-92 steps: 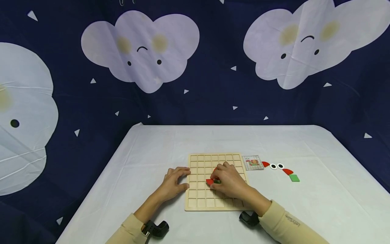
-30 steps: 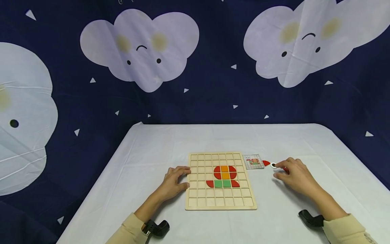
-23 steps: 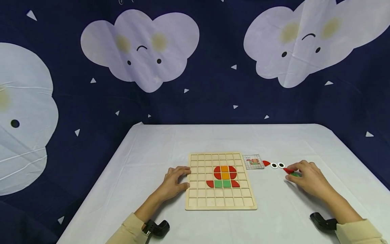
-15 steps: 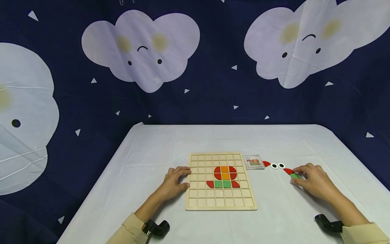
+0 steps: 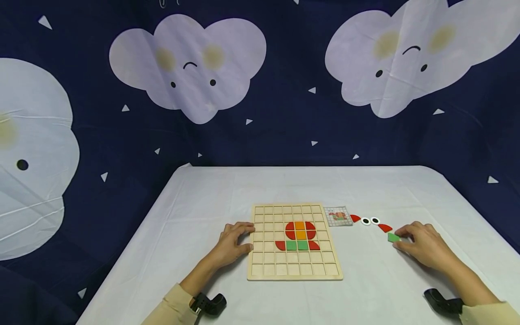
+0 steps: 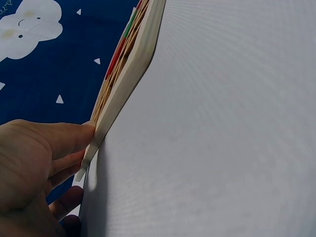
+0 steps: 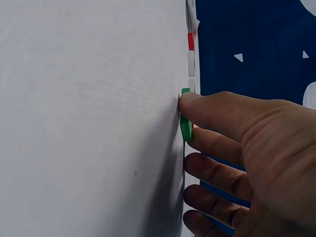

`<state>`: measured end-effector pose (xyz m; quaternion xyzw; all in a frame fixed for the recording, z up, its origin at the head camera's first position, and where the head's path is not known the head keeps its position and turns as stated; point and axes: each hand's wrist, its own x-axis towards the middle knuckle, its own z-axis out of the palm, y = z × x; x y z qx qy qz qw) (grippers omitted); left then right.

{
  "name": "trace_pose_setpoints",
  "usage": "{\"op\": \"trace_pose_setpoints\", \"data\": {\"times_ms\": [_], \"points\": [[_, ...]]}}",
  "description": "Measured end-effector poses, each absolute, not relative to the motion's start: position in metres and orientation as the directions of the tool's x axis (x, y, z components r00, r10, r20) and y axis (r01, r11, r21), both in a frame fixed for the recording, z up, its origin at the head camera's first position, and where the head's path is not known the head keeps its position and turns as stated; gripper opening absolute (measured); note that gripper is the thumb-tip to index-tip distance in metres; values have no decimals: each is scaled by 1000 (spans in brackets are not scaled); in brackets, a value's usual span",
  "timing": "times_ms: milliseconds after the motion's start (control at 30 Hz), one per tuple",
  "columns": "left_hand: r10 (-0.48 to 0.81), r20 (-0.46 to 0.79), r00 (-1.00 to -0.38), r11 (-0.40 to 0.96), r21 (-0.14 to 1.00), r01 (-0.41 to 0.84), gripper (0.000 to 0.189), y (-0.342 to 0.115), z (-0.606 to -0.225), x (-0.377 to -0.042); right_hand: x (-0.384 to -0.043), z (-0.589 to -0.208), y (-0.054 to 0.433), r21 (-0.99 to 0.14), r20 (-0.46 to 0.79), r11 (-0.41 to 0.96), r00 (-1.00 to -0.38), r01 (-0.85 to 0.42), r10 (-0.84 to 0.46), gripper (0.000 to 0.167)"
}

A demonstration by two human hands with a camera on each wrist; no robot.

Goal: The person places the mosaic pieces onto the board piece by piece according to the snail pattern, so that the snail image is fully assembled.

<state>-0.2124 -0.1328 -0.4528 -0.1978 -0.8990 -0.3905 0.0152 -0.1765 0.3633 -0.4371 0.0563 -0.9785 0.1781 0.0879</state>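
Observation:
My left hand (image 5: 230, 245) rests against the left edge of a wooden grid board (image 5: 269, 258), thumb and fingertips touching its rim. In the left wrist view the thumb lies on the board's side. On the board sit red quarter-round tiles (image 5: 290, 234), orange square tiles (image 5: 300, 234) and two green square tiles (image 5: 296, 245). Off to the right, my right hand (image 5: 426, 246) pinches a loose green square tile (image 5: 393, 237) between thumb and index finger. In the right wrist view this green tile (image 7: 185, 129) stays close to the tabletop, its remaining fingers spread below.
Touching the board's upper right is a small pattern card (image 5: 338, 216). Beyond it a loose row holds a red tile (image 5: 355, 218), two round eye tiles (image 5: 370, 221) and another red tile (image 5: 385, 228). Everything lies on a white-covered table (image 5: 211, 189) before a dark blue cloud-print cloth (image 5: 284, 149).
My right hand has left the board, passed over the loose row and reached its end, where it now pinches the green tile, shifted slightly from the red one. The left hand holds its place.

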Motion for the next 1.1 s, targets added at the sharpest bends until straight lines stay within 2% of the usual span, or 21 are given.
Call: {"op": "trace_pose_setpoints", "data": {"times_ms": [467,1100], "points": [[344,173,-923,614,702,360,42,-132,-451,-214,-178,-429,347,-337,203,927,-974,-163,-98,25],[342,172,-924,620,698,359,41,-133,-453,-213,-206,-410,201,-385,252,836,-916,-390,-312,19]]}}
